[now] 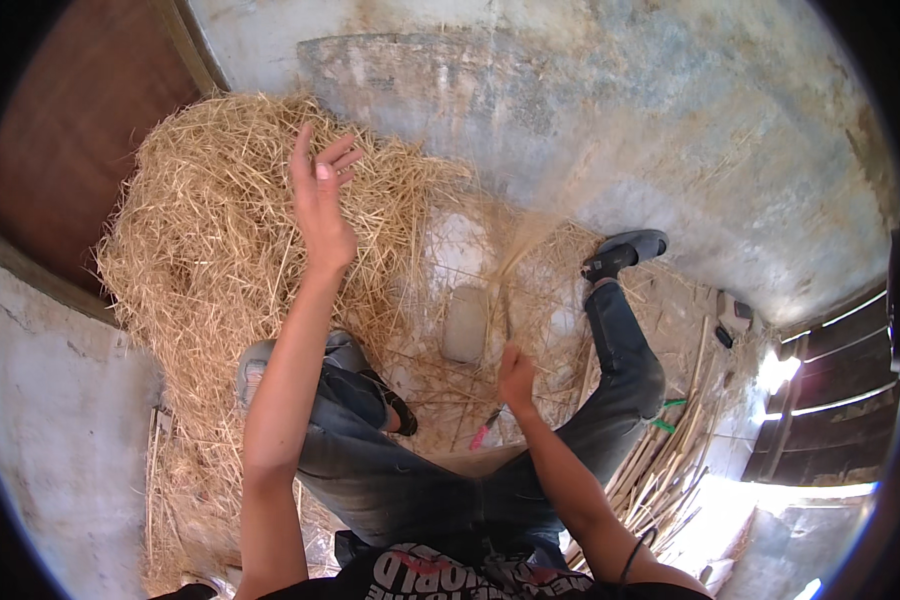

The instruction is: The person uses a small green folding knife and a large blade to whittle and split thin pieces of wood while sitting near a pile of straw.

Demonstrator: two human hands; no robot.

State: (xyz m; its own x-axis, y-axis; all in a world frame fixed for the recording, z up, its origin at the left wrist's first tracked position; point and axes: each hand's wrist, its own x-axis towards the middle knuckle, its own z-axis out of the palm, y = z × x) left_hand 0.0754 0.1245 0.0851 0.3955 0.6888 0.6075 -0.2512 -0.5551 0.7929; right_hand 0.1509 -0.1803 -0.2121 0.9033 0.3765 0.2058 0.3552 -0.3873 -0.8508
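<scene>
My left hand (322, 205) is raised in front of the straw heap (205, 220), with its fingers apart and nothing in them. Closed into a fist, my right hand (516, 377) is low between my knees. From it a thin bunch of straw (518, 255) reaches up toward the wall, its far end smeared by motion. Just left of that bunch, a tan block (464, 324) lies on the straw-strewn floor. Below the block and close to my right wrist is a small pink-handled thing (482, 432), whose kind I cannot make out.
A stained grey wall (610, 90) curves behind. A brown panel (80, 130) stands at the left. Thin sticks (660, 455) lie beside my right leg, with green strips near them. Dark boards (830, 420) with bright gaps are at the right. My feet straddle the block.
</scene>
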